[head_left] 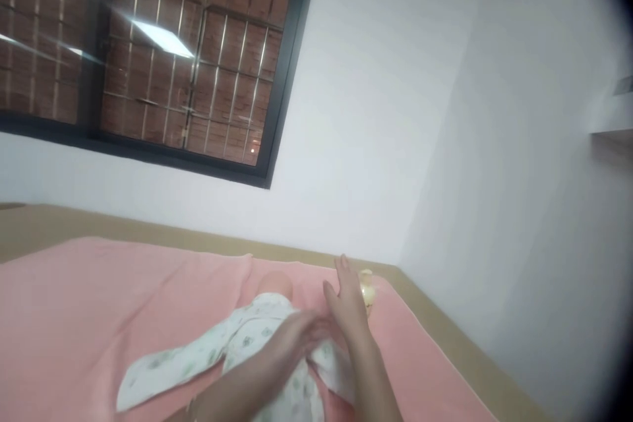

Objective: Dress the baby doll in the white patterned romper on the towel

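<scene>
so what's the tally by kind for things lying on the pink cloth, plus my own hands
Hands: 2, left hand and right hand
Dolls: 1, the doll
Garments: 1, the white patterned garment on it
Small yellow things: 1, the yellow item, too blurred to name
Total: 5

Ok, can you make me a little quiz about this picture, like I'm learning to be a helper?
1. What colour is the cloth under the doll?

2. True or false: the right hand is nearer the yellow toy than the left hand is.

3. Where do metal bars show?
A) under the doll
B) outside the window
C) around the yellow toy

Key: 1. Pink. 2. True. 3. B.
</scene>
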The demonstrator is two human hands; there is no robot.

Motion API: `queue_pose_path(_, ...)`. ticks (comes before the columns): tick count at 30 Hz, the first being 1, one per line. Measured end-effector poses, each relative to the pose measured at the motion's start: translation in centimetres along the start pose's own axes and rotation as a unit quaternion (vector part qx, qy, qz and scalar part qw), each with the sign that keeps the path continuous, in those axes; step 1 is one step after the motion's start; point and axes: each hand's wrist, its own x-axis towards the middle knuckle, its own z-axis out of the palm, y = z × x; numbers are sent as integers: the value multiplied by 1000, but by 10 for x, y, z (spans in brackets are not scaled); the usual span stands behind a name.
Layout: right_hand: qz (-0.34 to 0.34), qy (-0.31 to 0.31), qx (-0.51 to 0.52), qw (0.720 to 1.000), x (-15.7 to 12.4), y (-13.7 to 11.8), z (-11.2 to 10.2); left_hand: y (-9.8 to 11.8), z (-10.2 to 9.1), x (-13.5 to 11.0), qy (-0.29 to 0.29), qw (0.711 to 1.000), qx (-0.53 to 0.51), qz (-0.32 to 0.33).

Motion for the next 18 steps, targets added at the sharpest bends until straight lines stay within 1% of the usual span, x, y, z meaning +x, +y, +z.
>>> queue_pose_path(2, 15, 26, -19, 999, 1, 19, -2, 21, 12, 26, 9, 996, -75, -48)
queue_pose_path(3, 24, 36, -25, 999, 0, 29, -1, 29, 17, 39, 2, 991, -113, -69)
queue_pose_path(4, 36, 43, -27, 998, -1, 40, 0, 34, 22, 52, 1, 987, -137, -84)
queue_pose_path(6, 68, 48, -19, 996, -3, 62, 5, 37, 31, 75, 15, 983, -156, -91)
queue_pose_path(8, 98, 38, -7, 994, -4, 80, 11, 32, 41, 93, 22, 981, -167, -101)
queue_pose_path(10, 103, 26, -2, 994, -4, 92, 15, 22, 51, 108, 27, 979, -177, -100)
queue_pose_path(12, 98, 23, 4, 995, -3, 97, 16, 12, 58, 120, 33, 978, -186, -84)
queue_pose_path(15, 92, 33, 4, 995, -3, 102, 14, 1, 61, 136, 40, 978, -187, -80)
queue_pose_path(18, 79, 35, -33, 996, -5, 112, 13, -5, 57, 150, 60, 979, -175, -92)
